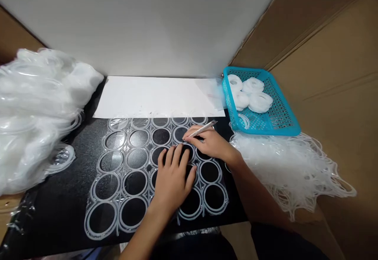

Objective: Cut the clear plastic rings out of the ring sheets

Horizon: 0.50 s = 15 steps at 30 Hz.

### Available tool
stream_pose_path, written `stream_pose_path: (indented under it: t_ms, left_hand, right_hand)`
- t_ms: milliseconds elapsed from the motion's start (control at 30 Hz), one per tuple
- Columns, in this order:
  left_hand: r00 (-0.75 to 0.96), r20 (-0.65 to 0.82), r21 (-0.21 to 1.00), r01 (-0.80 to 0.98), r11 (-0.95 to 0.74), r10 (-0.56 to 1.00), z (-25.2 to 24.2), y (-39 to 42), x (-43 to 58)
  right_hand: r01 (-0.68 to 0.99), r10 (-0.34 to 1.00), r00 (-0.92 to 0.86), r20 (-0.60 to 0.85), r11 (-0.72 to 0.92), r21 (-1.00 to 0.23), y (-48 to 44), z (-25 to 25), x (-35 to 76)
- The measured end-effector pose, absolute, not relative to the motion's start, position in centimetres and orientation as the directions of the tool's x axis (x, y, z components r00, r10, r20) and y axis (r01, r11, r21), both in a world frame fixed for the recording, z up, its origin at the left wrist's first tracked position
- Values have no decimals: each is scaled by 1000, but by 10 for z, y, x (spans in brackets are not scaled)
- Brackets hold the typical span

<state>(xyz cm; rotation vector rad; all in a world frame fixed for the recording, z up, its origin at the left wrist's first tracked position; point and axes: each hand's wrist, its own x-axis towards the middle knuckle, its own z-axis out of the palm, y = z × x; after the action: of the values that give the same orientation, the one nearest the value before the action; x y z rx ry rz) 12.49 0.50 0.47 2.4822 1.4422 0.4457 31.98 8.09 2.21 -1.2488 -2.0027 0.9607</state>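
Observation:
A translucent sheet of joined plastic rings (124,169) lies flat on a black table top (65,201). My left hand (174,177) rests flat on the sheet's middle, fingers stretched forward and a little apart, holding nothing. My right hand (208,142) is just beyond it, fingers pinched round a thin white pen-like tool (201,129) whose tip meets a ring near the sheet's far right part.
A heap of translucent plastic sheets (32,114) fills the left. A white paper sheet (159,96) lies against the back wall. A blue basket (265,124) with stacks of white rings stands at right, above a tangle of plastic trimmings (289,165). Cardboard (333,63) walls the right.

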Motion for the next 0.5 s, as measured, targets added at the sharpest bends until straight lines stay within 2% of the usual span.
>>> stream_pose_path:
  t_ms: [67, 167, 233, 300, 400, 500]
  left_hand:
    - [457, 132, 355, 806, -473, 879, 6, 6, 126]
    - [453, 123, 369, 805, -464, 883, 8, 8, 126]
    - [461, 117, 374, 800, -469, 879, 8, 8, 126]
    - [468, 113, 377, 796, -473, 877, 7, 8, 125]
    - [472, 111, 383, 792, -476, 875, 6, 8, 124]
    - [477, 114, 390, 785, -481, 872, 6, 8, 123]
  right_hand:
    - [513, 855, -500, 136, 419, -749, 74, 24, 323]
    - [581, 762, -628, 159, 595, -555, 62, 23, 328]
    - [661, 758, -634, 152, 633, -402, 60, 21, 328]
    - [713, 770, -616, 163, 634, -300, 66, 19, 326]
    - [779, 818, -529, 225, 573, -254, 90, 19, 321]
    - [831, 872, -351, 340, 458, -316, 115, 25, 323]
